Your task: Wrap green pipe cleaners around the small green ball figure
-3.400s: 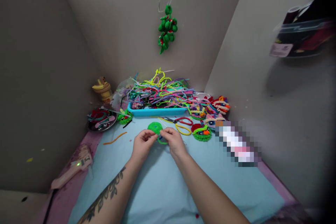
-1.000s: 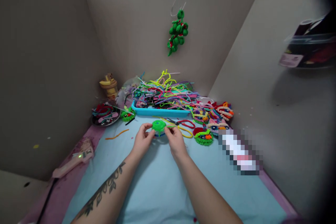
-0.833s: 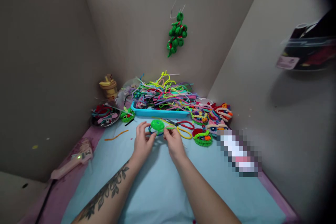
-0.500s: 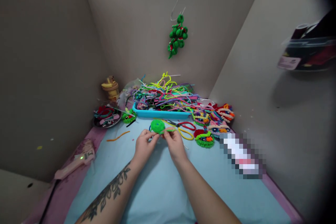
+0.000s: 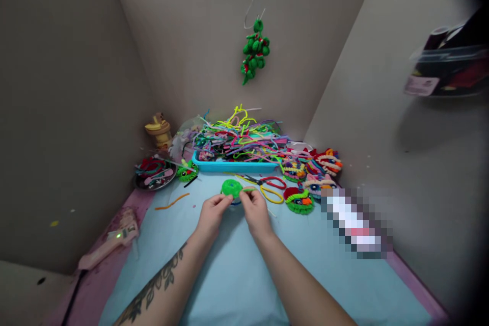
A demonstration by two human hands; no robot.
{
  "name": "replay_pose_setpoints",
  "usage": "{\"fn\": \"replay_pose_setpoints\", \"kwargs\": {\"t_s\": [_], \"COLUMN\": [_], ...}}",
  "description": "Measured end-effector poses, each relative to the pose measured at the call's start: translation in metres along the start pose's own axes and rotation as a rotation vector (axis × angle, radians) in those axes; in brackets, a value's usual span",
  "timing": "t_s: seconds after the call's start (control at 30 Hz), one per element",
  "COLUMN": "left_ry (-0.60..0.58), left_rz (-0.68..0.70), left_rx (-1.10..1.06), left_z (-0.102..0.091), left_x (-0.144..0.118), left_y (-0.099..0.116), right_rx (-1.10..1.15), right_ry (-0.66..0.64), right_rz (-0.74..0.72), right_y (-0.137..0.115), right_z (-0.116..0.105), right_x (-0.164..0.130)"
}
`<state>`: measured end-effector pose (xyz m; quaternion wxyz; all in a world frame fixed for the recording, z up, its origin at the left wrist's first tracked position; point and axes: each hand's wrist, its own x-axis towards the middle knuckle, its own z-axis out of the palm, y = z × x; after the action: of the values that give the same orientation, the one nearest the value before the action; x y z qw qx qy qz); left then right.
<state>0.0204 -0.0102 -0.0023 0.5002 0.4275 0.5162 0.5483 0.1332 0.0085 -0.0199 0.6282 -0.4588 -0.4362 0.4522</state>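
A round green disc of coiled pipe cleaner [image 5: 231, 188] is held up between my two hands, above the blue cloth. My left hand [image 5: 212, 214] pinches its lower left edge between thumb and fingers. On the other side, my right hand [image 5: 255, 210] is closed at the disc's right edge, where a short green pipe cleaner end pokes out over the fingers. A bit of blue shows beneath the disc. Scissors with red and yellow handles [image 5: 273, 198] lie just behind and to the right of my right hand.
A blue tray [image 5: 237, 167] heaped with colourful pipe cleaners stands at the back. Finished fuzzy pieces [image 5: 300, 200] sit to its right. At left are a pink glue gun [image 5: 110, 247] with a lit green light, a metal bowl [image 5: 155, 183] and an orange pipe cleaner [image 5: 171, 201]. Grey panels surround the table.
The green disc has tilted flatter and dropped slightly, with blue now showing at its underside. Both hands keep their hold. The whole view has shifted a little.
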Motion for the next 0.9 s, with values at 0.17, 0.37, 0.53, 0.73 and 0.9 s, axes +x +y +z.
{"fn": "replay_pose_setpoints", "kwargs": {"t_s": [0.17, 0.37, 0.53, 0.73, 0.9], "left_ry": [-0.033, -0.066, 0.129, 0.065, 0.102], "left_rz": [0.007, 0.041, 0.229, 0.259, 0.217], "left_rx": [-0.014, 0.062, 0.15, 0.24, 0.213], "left_z": [0.0013, 0.0, 0.0006, -0.0002, -0.0027], "left_x": [-0.0012, -0.0003, -0.0014, -0.0029, -0.001], "left_y": [-0.001, -0.0021, -0.0043, -0.003, -0.0038], "right_rx": [0.128, 0.14, -0.015, -0.118, -0.021], "right_ry": [0.047, 0.006, 0.07, 0.04, -0.012], "right_rz": [0.08, 0.222, 0.022, -0.067, -0.001], "right_y": [-0.0018, 0.0027, 0.0041, 0.0057, 0.0054], "right_z": [-0.0006, -0.0038, -0.0074, -0.0084, -0.0042], "right_x": [0.0023, 0.0054, 0.0075, 0.0051, 0.0019]}}
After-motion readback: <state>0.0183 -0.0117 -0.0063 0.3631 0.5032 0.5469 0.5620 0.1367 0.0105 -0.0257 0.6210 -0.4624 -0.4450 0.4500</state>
